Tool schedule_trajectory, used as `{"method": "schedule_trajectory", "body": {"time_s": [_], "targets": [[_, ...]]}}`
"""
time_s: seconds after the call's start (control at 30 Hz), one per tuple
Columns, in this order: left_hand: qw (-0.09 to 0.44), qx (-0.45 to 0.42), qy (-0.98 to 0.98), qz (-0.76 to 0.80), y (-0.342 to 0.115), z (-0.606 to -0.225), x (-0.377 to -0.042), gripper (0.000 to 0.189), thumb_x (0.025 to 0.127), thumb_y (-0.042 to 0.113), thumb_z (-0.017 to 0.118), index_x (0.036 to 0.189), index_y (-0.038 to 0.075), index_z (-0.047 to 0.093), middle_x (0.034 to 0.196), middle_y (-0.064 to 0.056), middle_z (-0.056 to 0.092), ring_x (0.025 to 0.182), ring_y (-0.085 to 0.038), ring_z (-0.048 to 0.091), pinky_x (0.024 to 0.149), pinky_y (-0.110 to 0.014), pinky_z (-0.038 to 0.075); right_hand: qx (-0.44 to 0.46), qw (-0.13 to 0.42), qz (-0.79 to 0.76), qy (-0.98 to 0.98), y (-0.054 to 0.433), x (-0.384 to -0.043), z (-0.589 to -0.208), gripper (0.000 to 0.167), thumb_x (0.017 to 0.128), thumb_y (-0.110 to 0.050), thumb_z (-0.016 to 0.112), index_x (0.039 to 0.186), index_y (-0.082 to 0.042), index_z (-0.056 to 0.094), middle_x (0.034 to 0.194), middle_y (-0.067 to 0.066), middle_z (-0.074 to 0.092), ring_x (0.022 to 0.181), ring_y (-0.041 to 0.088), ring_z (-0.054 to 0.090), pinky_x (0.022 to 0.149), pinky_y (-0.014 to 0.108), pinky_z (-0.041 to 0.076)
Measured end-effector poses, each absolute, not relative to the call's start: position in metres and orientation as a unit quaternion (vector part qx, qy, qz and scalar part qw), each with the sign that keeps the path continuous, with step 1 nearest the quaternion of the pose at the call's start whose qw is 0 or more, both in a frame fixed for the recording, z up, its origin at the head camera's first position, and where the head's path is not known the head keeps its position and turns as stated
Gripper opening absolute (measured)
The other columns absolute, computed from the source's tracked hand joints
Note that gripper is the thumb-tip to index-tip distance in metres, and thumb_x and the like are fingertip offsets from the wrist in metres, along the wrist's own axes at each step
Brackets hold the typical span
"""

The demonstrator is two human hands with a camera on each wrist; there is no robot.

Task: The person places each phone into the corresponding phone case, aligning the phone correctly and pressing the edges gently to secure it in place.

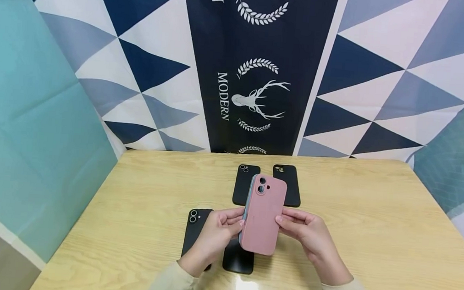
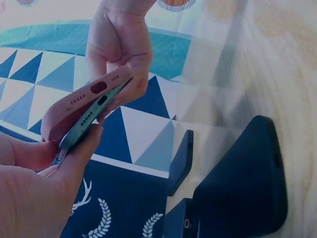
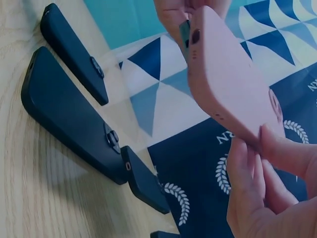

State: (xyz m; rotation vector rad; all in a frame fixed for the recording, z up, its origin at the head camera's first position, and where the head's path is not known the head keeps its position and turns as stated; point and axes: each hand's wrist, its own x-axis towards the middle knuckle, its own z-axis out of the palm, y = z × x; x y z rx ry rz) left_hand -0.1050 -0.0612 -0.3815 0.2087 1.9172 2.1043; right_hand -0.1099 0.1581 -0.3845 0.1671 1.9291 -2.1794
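Raised over the table, a pink phone case [image 1: 265, 217] faces back up, its camera ring at the top. A teal phone case [image 2: 81, 126] lies beneath it, and the two spread apart in a narrow wedge at the port end. My left hand [image 1: 218, 229] pinches both cases together along their left side. With thumb and fingers, my right hand [image 1: 311, 235] grips the right edge of the pink case. Most of the teal case is hidden under the pink one; only a thin strip shows in the head view.
Black phone cases lie on the wooden table [image 1: 372, 249]: one [image 1: 246, 183] and another [image 1: 290, 187] behind the hands, one [image 1: 195, 229] by the left hand, and a glossy black one [image 1: 238, 260] below the pink case. A patterned cloth [image 1: 259, 73] hangs behind the table.
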Motion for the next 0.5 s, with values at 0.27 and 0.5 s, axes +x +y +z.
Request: {"method": "schedule_trajectory", "body": {"time_s": [0.27,0.5], "targets": [[0.139,0.068,0.679,0.718,-0.0558,-0.3741,-0.1091,0.042,0.091,0.009,0.063,0.126,-0.012,0.055,0.119,-0.030,0.064,0.100,-0.022,0.070,0.085,-0.032,0.058,0.096,0.095,-0.730,0.670,0.1512,-0.1125,-0.3798,0.032,0.089,-0.005,0.066,0.118,0.007,0.062,0.077,-0.013,0.070,0.074,0.002,0.068,0.074,0.021,0.058],[0.091,0.086,0.707,0.696,-0.0549,-0.3757,-0.1029,0.047,0.084,0.002,0.070,0.126,-0.014,0.054,0.117,-0.030,0.064,0.106,-0.036,0.066,0.083,-0.029,0.058,0.100,0.083,-0.729,0.673,0.1496,-0.1105,-0.3790,0.031,0.088,-0.007,0.067,0.117,0.005,0.063,0.077,-0.014,0.070,0.076,0.001,0.069,0.076,0.020,0.058]]}}
